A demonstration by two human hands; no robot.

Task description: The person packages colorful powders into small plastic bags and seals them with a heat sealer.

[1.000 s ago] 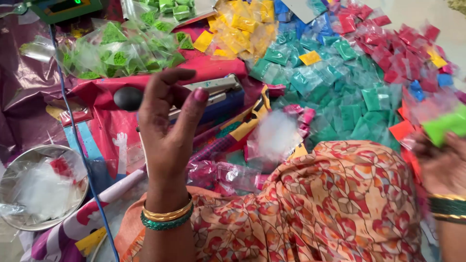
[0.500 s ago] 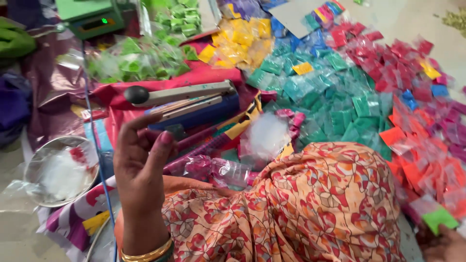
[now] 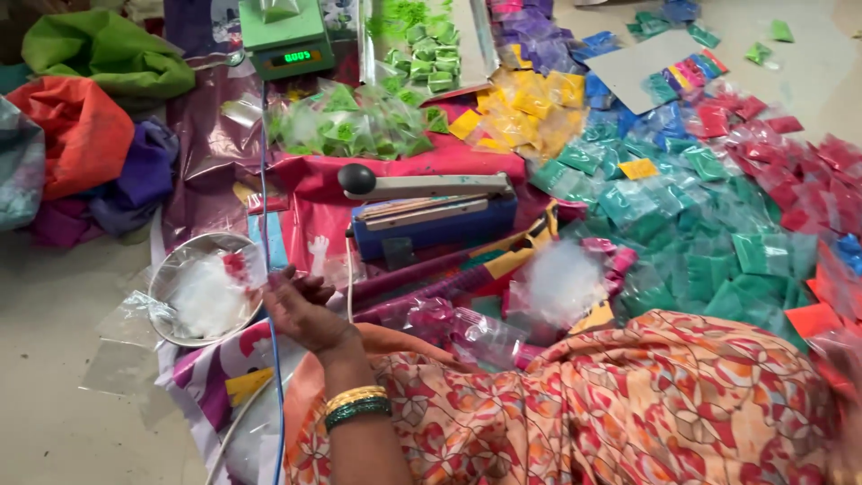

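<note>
My left hand (image 3: pixel 301 310), with gold and green bangles on the wrist, rests at the right rim of a round metal bowl (image 3: pixel 162 278). Its curled fingertips pinch a small clear pouch (image 3: pixel 244 267) with a red patch. More clear pouches fill the bowl. Just beyond the hand stands a blue heat sealer (image 3: pixel 431 224) with a grey lever arm and black knob. My right hand is out of view. My lap, covered in orange floral fabric (image 3: pixel 584 404), fills the lower right.
A green digital scale (image 3: pixel 287 45) stands at the back. Piles of green (image 3: pixel 350 121), yellow (image 3: pixel 521 112), teal (image 3: pixel 700 233) and red (image 3: pixel 808 180) powder packets cover the floor. A blue cord (image 3: pixel 266 180) runs past the bowl. Orange (image 3: pixel 81 130) and green (image 3: pixel 108 49) cloth bundles lie left.
My left hand has dropped from raised in front of the sealer down to the bowl's rim. My right hand, earlier holding a green packet at the right edge, has left the view.
</note>
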